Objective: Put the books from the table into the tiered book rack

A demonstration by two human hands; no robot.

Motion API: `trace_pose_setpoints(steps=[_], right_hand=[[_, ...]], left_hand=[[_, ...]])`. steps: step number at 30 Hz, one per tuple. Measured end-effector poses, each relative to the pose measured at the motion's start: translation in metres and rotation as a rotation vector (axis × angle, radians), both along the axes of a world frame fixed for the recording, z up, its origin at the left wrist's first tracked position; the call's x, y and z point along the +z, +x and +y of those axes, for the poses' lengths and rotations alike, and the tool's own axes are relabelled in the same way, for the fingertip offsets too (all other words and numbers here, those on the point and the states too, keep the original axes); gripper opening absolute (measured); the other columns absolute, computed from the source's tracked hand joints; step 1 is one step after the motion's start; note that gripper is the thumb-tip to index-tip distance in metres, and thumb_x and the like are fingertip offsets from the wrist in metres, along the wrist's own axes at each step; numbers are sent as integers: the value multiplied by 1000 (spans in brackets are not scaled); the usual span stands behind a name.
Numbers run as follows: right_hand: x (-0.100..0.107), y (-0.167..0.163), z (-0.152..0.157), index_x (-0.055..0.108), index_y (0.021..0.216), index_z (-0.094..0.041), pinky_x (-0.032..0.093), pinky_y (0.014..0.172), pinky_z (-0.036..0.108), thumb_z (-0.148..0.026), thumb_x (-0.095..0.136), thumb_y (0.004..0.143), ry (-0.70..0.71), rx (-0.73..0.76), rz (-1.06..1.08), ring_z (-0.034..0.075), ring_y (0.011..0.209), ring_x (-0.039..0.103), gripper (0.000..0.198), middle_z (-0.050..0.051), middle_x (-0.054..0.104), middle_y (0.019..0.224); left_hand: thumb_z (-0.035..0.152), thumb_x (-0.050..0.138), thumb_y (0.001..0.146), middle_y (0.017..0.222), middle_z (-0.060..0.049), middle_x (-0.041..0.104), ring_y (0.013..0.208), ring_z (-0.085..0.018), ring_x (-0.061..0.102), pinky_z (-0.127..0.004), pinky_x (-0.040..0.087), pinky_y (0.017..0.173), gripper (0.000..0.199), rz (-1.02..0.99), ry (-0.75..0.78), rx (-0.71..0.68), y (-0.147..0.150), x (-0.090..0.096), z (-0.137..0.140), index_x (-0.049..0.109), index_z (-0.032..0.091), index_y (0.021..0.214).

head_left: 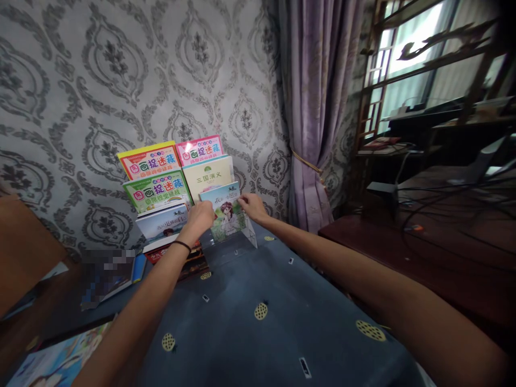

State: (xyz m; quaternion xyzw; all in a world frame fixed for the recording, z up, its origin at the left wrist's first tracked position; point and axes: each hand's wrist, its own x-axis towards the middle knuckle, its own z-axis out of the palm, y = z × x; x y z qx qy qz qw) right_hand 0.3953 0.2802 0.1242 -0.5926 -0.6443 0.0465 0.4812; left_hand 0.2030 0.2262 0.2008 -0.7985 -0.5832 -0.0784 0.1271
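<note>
Left hand [199, 219], right hand [255, 207] pinch book [228, 217] by edges; apparently seating it in clear rack [250, 236]; next likely needs level lowering.

Grey patterned wallpaper [157, 80] beside a tied lilac curtain [312, 97]; at right, a bright window [419, 29] behind shelving [427, 70], apparently wooden.

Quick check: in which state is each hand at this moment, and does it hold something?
Left hand: closed, holding the light blue book at its left edge.
Right hand: closed, holding the same book at its right edge.
</note>
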Motion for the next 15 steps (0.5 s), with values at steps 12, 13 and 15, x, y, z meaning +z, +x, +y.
trace_pose_setpoints(steps=[12,13,15], right_hand=[[7,3,0,59,103,-19,51,72,32,-27,56,87,10,14,192,20,75,64,18,5,68,90],[8,2,1,58,104,-19,52,69,31,-26,55,88,0,58,231,19,72,65,18,5,68,91],[9,0,2,58,101,-18,53,61,29,-25,51,91,-27,132,278,17,65,65,14,5,67,87]], left_hand=[[14,40,96,126,-22,56,103,-31,68,-39,53,83,31,-35,313,42,4,9,-14,45,10,126],[14,41,96,124,-21,58,103,-31,68,-40,53,84,30,-49,301,37,3,8,-10,45,10,125],[16,41,96,120,-19,62,105,-30,67,-39,52,87,29,-86,262,18,0,5,-1,48,11,123]])
